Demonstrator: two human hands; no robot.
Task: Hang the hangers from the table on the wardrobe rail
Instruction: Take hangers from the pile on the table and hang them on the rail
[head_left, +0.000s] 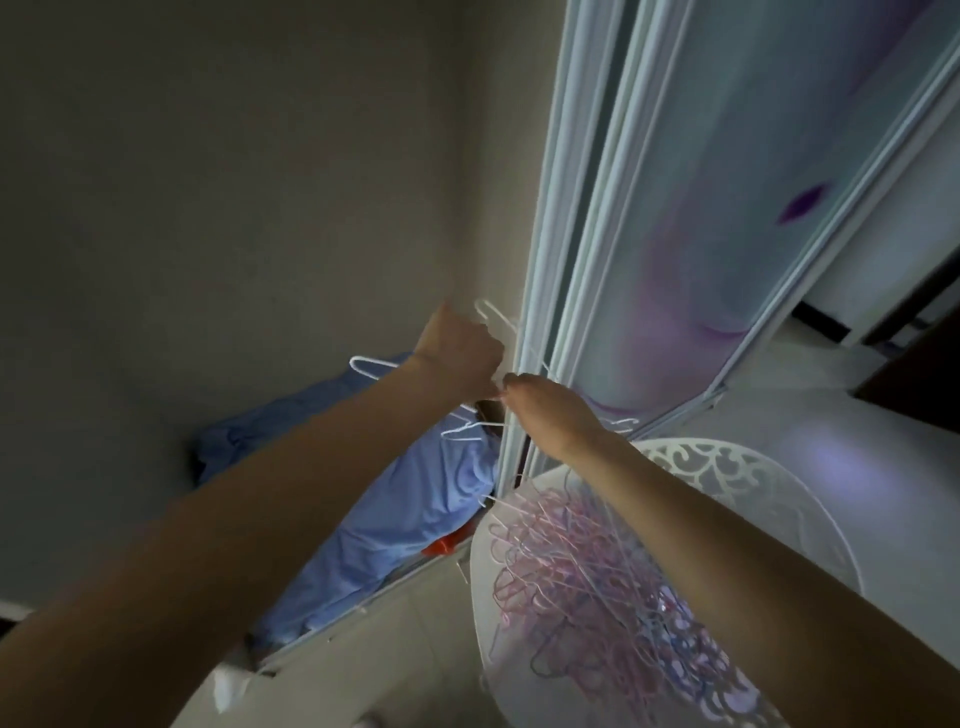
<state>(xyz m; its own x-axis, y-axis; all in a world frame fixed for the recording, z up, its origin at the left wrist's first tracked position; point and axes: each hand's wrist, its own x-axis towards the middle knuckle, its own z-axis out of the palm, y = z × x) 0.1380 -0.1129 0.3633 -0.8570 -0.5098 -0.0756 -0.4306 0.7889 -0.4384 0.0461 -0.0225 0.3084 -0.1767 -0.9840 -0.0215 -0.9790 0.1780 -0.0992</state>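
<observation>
Hangers (485, 332) sit bunched in my left hand (457, 353), my right hand (545, 410) pinching one free, which next needs lifting onto the unseen rail.

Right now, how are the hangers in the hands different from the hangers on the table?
The held hangers are white; the pile of hangers is pink and blue. The held hangers are few and up in the air, gripped by the left hand and the right hand; the pile of hangers is many, lying tangled on the white table. Both look like thin wire.
</observation>
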